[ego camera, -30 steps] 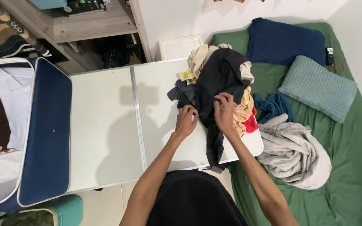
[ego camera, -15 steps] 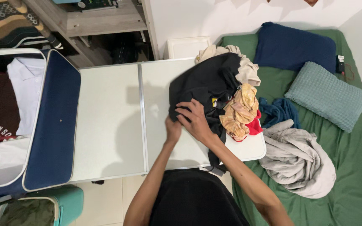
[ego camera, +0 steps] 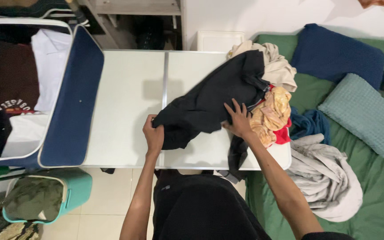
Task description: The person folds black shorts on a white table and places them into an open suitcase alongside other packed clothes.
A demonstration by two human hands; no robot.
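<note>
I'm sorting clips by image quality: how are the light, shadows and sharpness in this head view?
Head view: even indoor light, no glare; the person's soft shadow falls on the white table beyond the left hand; the black garment loses fold detail in its dark cloth; the right hand is sharp, with no motion blur; straight edges bow slightly near the frame borders.

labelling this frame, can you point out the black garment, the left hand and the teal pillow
black garment (ego camera: 210,104), head view, on the middle of the spread cloth
left hand (ego camera: 154,135), head view, on the back of the hand
teal pillow (ego camera: 364,113), head view, on its textured top
</note>
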